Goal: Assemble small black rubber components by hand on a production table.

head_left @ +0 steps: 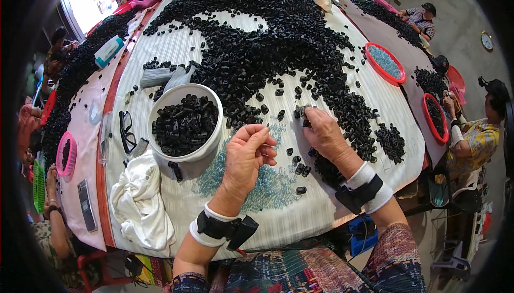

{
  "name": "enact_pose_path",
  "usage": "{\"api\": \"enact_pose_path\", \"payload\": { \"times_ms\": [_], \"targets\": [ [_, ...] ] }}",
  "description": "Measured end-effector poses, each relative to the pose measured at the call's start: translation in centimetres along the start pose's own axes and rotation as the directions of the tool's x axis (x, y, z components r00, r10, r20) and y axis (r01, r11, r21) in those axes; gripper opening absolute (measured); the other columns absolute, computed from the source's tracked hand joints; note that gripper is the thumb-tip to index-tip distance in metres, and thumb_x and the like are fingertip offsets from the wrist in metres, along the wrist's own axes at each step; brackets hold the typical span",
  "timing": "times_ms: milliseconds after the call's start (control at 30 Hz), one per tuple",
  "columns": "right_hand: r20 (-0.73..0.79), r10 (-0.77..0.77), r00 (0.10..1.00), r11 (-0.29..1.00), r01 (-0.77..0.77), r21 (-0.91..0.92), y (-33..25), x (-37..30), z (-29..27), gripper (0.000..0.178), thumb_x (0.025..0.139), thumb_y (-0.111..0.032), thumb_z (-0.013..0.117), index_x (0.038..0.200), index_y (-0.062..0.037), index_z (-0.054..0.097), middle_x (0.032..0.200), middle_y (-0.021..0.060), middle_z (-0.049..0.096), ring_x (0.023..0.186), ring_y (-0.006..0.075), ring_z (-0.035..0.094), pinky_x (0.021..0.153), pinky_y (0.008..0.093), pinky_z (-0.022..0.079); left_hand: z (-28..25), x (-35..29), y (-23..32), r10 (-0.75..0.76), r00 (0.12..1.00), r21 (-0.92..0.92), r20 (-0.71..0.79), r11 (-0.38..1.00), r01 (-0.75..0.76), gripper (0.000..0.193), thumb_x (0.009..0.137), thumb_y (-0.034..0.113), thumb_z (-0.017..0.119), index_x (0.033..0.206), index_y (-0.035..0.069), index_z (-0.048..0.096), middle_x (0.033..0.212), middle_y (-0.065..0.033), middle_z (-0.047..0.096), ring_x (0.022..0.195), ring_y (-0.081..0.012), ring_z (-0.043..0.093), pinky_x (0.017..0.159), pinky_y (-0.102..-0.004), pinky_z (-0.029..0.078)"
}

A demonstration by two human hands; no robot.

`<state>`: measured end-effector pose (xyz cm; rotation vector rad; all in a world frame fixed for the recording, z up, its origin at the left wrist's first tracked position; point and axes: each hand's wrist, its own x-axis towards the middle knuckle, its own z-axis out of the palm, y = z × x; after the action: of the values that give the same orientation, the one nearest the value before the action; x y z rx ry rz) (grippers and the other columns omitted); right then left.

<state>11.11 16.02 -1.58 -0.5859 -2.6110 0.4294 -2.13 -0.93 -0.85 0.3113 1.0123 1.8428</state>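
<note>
My left hand [247, 155] is raised over the table, thumb and forefinger pinched together. What they hold, if anything, is too small to make out. To its right, my right hand [325, 133] has its fingers closed on a small black plastic part [299, 112] near the edge of the pile. Beneath my hands lies a scatter of small bluish, clear pieces [270, 188]. A white bowl [216, 142] full of black parts stands left of my left hand. Several loose black parts [301, 170] lie below my right hand.
A large heap of black parts [257, 47] covers the table's far side. At left are eyeglasses [127, 131], a white cloth [139, 202] and grey bundles [156, 77]. A red basket [401, 77] of bluish pieces stands at right. Other people work around the neighbouring tables.
</note>
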Motion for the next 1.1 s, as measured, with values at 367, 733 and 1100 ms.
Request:
{"api": "enact_pose_path", "payload": {
  "times_ms": [367,733,1100],
  "targets": [
    [-0.067,-0.312,0.948,0.899,0.317,0.301,-6.6,-0.5,-3.1,0.038,0.067,0.003,0.067,0.102,0.0004,0.052,0.088,0.0148,0.058,0.082,0.0318,0.057,0.068,0.0375,0.049,0.3,0.2,-0.4,-0.079,0.979,0.109,0.187,0.992,0.06,0.02,0.085,0.01,0.063,0.101,0.002,0.056,0.089,-0.0103,0.066,0.073,-0.0147,0.065,0.054,-0.0245,0.055],
    [0.016,-0.125,0.992,0.97,0.119,0.213,-2.9,-2.3,-3.3,0.023,0.074,0.006,0.06,0.095,-0.001,0.056,0.084,0.0108,0.061,0.079,0.023,0.06,0.062,0.031,0.049,0.2,0.2,0.3,0.009,0.999,0.002,0.035,1.0,-0.009,0.024,0.084,0.009,0.065,0.105,0.0,0.056,0.092,-0.0123,0.066,0.075,-0.0153,0.066,0.057,-0.0224,0.054],
    [0.121,-0.228,0.966,0.969,0.237,-0.072,-1.9,-4.4,-1.4,0.02,0.07,-0.005,0.061,0.088,-0.0068,0.055,0.081,0.0063,0.056,0.083,0.027,0.053,0.076,0.0373,0.045,-0.1,0.4,-0.5,-0.037,0.998,0.01,0.057,0.999,0.036,0.017,0.086,0.009,0.062,0.102,0.003,0.061,0.085,-0.0061,0.065,0.066,-0.0113,0.062,0.052,-0.023,0.053]
  ]
}}
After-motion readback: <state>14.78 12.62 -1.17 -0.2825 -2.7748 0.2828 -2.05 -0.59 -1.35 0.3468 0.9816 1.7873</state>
